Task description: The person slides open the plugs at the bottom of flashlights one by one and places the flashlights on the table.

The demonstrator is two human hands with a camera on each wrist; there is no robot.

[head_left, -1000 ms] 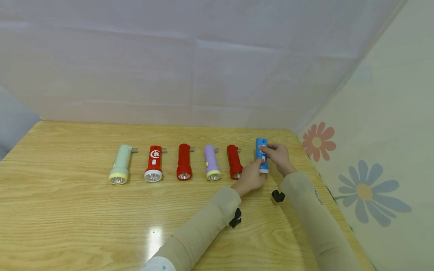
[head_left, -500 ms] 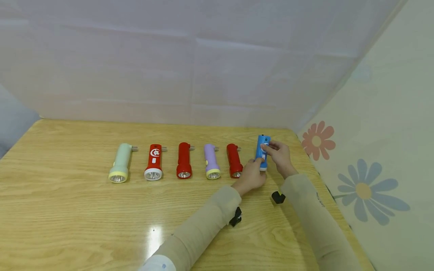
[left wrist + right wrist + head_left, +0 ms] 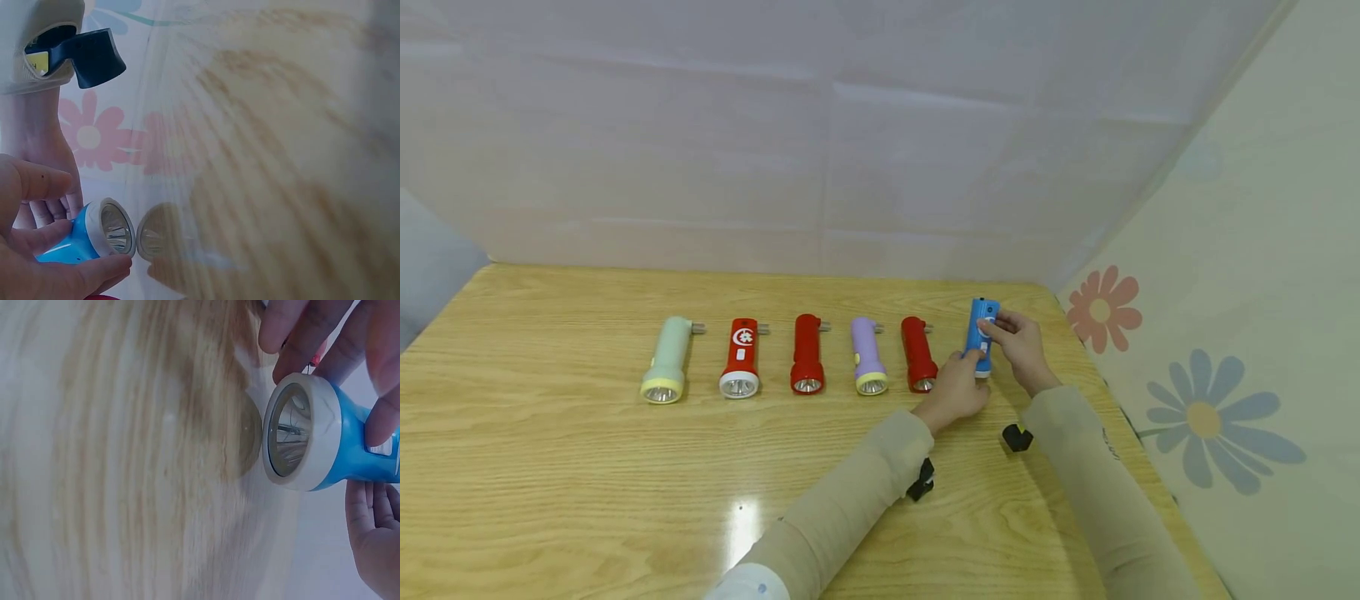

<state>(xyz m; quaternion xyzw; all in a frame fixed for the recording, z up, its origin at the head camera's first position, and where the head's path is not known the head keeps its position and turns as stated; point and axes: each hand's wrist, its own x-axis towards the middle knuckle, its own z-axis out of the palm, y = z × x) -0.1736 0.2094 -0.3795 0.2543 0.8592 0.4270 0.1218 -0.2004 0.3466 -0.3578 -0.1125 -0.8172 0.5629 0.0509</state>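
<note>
Both hands hold a blue flashlight (image 3: 975, 340) at the right end of a row of flashlights. It stands tilted, its white-rimmed lamp end (image 3: 95, 228) close over the table and its tail end raised. The left hand (image 3: 958, 387) grips it near the lamp, thumb on the white switch (image 3: 380, 448). Higher up the body, the right hand (image 3: 1018, 348) pinches it from the right side, thumb across the white emblem. In the right wrist view, fingers of the left hand reach the white rim, while the right hand (image 3: 381, 550) shows at lower right.
Leftward on the wooden table (image 3: 625, 500) lie a dark red flashlight (image 3: 917, 350), a purple one (image 3: 867, 346), another dark red one (image 3: 807, 350), a red-and-white one (image 3: 741, 354) and a pale green one (image 3: 670, 346). A flowered wall cloth (image 3: 1217, 250) borders the right edge.
Over the first half second, the blue flashlight's tail end swung slightly right and up, and the right hand's fingers shifted behind it. Since then hands and flashlight have stayed nearly still.
</note>
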